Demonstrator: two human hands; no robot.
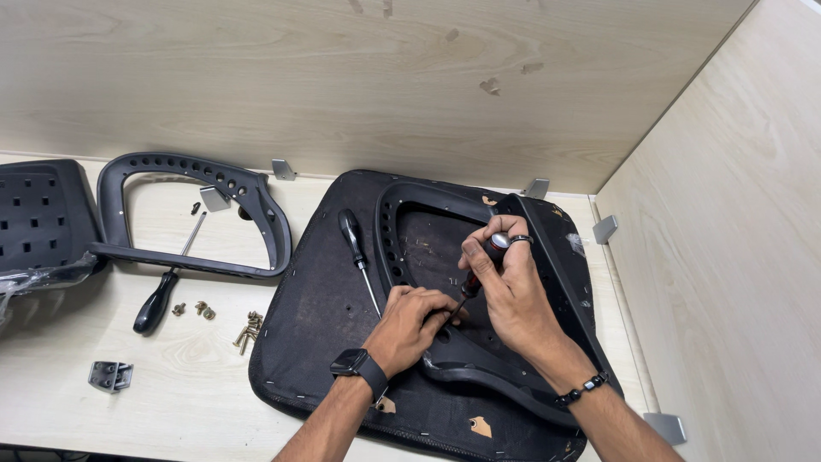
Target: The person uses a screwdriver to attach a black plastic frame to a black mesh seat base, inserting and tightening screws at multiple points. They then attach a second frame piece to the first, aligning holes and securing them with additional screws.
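We are looking down on a pale wooden table [171, 376] boxed in by matching panels at the back and on the right side.

The right hand [513, 287] is gripping a screwdriver [481, 272] by its handle, fingers wrapped tight around it, the metal cap showing above the thumb. The tool is tilting down and toward the left, its tip meeting the black armrest frame [479, 364]. The left hand [416, 323] is curling closed near that tip, fingers pinching around the lower shaft and resting on the frame. The two hands are sitting close together, nearly touching. A dark watch [352, 363] is riding on the left wrist, a beaded bracelet [581, 392] on the right, a ring on a right finger.

The armrest frame is lying on the upturned seat cushion [316, 334], which is occupying the middle of the table. A second screwdriver [357, 257] is lying loose on the cushion, just left of the frame.

Off to the left, well apart from the hands, a second armrest frame [192, 214] is lying flat on the table, with a third screwdriver [167, 287] crossing under its lower bar. Loose screws [248, 329] are sitting in a small cluster beside the cushion's edge, and a small metal bracket [110, 375] is lying nearer the front. A perforated black backrest [38, 214] is showing at the far left.
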